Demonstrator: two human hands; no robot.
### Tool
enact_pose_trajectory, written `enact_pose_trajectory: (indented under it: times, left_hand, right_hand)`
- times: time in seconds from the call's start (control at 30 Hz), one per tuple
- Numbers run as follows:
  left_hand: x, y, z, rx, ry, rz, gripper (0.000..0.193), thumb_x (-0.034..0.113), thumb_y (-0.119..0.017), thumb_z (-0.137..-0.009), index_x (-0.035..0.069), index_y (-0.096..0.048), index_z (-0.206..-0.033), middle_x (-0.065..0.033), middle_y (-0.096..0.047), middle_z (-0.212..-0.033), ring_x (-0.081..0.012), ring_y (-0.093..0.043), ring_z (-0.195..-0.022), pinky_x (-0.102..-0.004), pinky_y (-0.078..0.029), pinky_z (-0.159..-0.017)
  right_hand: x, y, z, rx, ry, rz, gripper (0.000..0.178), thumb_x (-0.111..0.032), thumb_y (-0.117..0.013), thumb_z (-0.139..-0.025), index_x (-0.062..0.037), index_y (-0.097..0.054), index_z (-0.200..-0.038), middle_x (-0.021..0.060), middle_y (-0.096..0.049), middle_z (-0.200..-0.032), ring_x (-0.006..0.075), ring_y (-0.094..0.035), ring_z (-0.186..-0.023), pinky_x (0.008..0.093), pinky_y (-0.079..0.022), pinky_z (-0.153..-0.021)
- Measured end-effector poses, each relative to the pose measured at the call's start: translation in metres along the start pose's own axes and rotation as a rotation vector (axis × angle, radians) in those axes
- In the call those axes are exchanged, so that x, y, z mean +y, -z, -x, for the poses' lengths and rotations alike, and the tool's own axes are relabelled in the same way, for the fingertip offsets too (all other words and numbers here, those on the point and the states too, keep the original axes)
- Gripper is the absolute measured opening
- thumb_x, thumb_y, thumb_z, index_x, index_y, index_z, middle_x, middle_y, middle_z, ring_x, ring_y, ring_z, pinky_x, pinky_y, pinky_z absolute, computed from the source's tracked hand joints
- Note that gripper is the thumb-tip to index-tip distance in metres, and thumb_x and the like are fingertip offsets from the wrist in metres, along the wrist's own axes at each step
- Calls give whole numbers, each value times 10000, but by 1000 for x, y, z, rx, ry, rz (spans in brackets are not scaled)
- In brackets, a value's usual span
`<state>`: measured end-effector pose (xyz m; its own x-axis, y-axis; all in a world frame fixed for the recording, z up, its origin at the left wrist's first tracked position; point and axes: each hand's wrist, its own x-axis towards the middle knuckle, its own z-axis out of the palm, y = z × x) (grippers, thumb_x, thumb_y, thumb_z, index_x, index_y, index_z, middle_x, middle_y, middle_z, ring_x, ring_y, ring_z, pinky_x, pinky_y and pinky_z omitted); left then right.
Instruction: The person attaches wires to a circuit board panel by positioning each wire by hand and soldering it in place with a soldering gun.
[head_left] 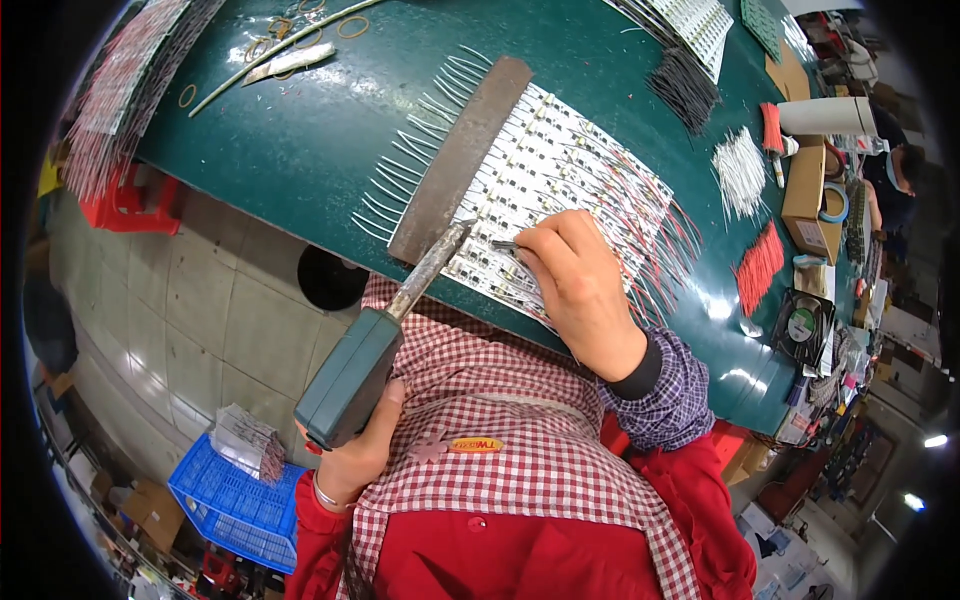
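Observation:
My left hand [362, 447] is wrapped round the dark green body of a soldering iron [350, 375]. The iron's metal shaft points up and to the right, its tip touching or just above a white circuit board panel [545, 150] with rows of small black parts. Close to that tip, my right hand [583, 285] pinches a thin dark piece [503, 245], too small to tell whether wire or tool. A brown flat bar [462, 160] lies across the panel's left part. White wires [400, 180] stick out beyond the bar, and red and white wires [655, 245] fan out on the right.
The green table [290, 160] has its near edge against my checked apron. At right lie bundles of black [685, 88], white [740, 172] and red wires [760, 268], a cardboard box [808, 195] and a small fan [802, 325]. More wired panels [125, 70] sit at far left.

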<state>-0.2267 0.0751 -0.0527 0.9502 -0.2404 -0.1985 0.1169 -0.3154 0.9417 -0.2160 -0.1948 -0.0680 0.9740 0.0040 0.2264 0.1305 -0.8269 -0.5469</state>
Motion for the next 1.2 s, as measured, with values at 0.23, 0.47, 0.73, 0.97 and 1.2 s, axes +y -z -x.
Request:
enact_pose_trajectory:
  times: [0.23, 0.47, 0.73, 0.97, 1.2]
  left_hand:
    - [-16, 7, 3, -12, -75, 16, 355, 12, -703, -879, -25, -633, -1225, -73, -681, -1043, -62, -543, -654, -220, -427, -546]
    - [-23, 10, 8, 11, -123, -8, 343, 1, -700, -874, -23, -641, -1211, -69, -678, -1027, -64, -535, -633, -222, -423, -540]
    - [-24, 11, 11, -30, -123, -8, 331, -6, -703, -871, -23, -652, -1198, -66, -683, -1023, -71, -557, -657, -220, -444, -560]
    - [-9, 2, 3, -32, -166, -66, 197, 15, -734, -838, -64, -711, -1017, -143, -730, -969, -205, -709, -808, -316, -551, -703]
    - [-13, 5, 7, -4, -28, 118, 337, -15, -692, -876, -37, -631, -1207, -83, -670, -1086, -74, -557, -677, -227, -437, -561]
  right_hand:
    - [-2, 0, -11, -107, 6, 69, 144, -32, -659, -823, -9, -566, -930, 123, -504, -907, 306, -534, -882, 404, -468, -729]
    - [-3, 1, -14, -191, -13, 120, 147, -3, -636, -819, -13, -530, -922, 133, -490, -905, 319, -527, -880, 412, -468, -750]
    - [-2, 4, -6, -39, 9, -68, 194, 50, -629, -815, -17, -521, -961, 141, -523, -882, 328, -538, -836, 417, -450, -715]
    - [5, -1, 0, 45, 74, -46, 162, 48, -655, -798, -28, -591, -926, 119, -530, -837, 303, -564, -802, 395, -470, -678]
    - [1, 1, -16, -110, 13, 20, 124, -25, -665, -815, -13, -588, -912, 121, -528, -869, 302, -560, -843, 404, -474, -696]
